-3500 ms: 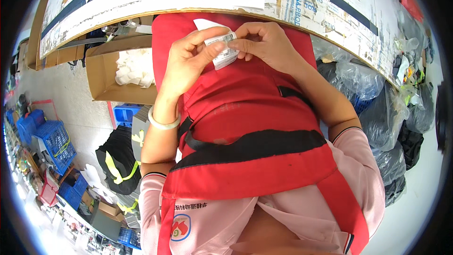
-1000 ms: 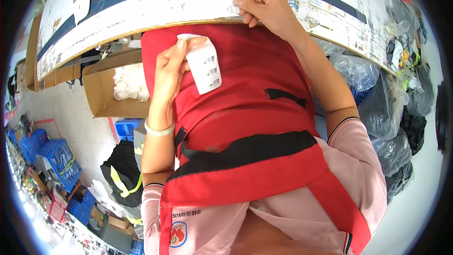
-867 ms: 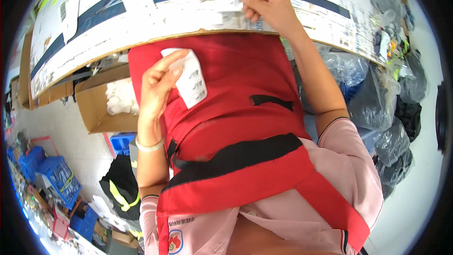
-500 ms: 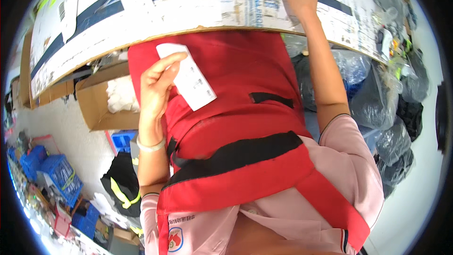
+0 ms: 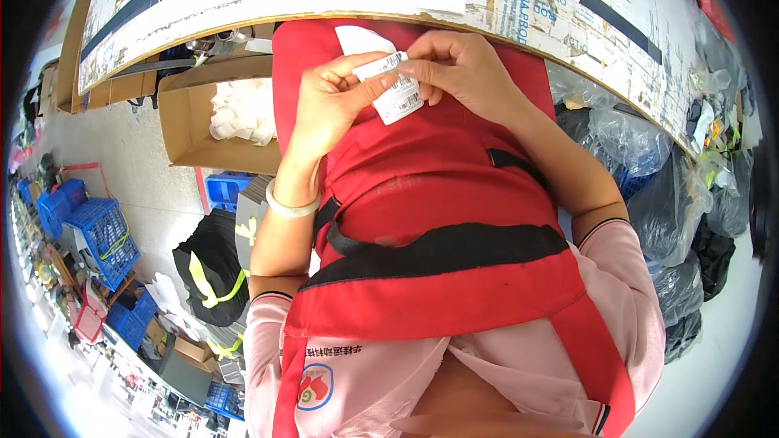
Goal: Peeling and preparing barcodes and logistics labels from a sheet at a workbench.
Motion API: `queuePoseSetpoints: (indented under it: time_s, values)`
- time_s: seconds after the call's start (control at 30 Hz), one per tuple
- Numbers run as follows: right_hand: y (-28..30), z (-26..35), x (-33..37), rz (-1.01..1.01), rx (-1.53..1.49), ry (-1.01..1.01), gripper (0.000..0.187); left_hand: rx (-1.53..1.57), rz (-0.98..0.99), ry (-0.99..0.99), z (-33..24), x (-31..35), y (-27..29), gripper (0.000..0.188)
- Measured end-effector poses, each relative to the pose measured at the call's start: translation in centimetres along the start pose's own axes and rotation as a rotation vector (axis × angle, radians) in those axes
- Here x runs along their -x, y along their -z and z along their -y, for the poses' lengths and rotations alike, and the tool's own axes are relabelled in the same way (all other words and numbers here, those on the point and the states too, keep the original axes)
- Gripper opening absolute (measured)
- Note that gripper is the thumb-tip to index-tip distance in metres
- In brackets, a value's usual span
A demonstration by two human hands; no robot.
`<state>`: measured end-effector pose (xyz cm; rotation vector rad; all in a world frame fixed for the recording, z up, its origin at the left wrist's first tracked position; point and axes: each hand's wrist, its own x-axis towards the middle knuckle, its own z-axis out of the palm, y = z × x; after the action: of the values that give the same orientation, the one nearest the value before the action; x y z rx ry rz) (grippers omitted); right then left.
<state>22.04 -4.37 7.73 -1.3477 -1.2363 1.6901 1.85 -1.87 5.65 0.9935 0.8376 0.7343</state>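
Head view: a white label strip [image 5: 395,110] is held over the red apron [image 5: 438,204] near the bench [image 5: 219,14] edge, pinched between thumb and fingers by the left hand [image 5: 331,105], while its right edge is gripped by the fingertips of the right hand [image 5: 471,79], the two hands close together. Printed blocks [image 5: 409,103] are seen on the strip, so its handling is judged under way but unfinished; whether any label is already lifted cannot be told. White scraps [image 5: 243,111] are held in an open carton [image 5: 182,126].
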Motion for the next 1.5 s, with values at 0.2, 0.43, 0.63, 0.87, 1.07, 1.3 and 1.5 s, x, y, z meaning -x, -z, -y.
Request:
queuePoseSetpoints:
  time_s: [0.2,0.43,0.63,0.87,1.07,1.3,1.5]
  values:
    - [0.1,-0.6,-0.6,-0.163,0.179,0.3,0.01,-0.033,0.034,0.078,-0.2,0.0,0.0,0.026]
    - [2.0,0.8,-0.8,-0.264,0.268,0.269,0.011,0.064,0.198,0.052,1.3,-0.5,1.5,0.03]
    - [6.8,1.0,-3.0,-0.354,0.204,0.122,0.019,-0.051,0.004,0.028,0.9,-0.8,1.3,0.041]
    - [6.5,1.2,-3.9,-0.355,0.239,0.067,0.021,-0.01,-0.013,0.055,0.6,-1.2,0.8,0.04]
    - [6.6,0.6,-4.4,-0.344,0.228,0.059,0.021,-0.018,-0.011,0.031,0.6,-1.1,0.6,0.037]
    - [6.7,0.6,-4.5,-0.347,0.236,0.056,0.022,-0.034,-0.023,0.033,0.6,-1.2,0.3,0.036]
    - [6.7,1.6,-4.3,-0.314,0.117,-0.029,0.017,-0.031,-0.015,0.032,0.9,-1.2,0.4,0.034]
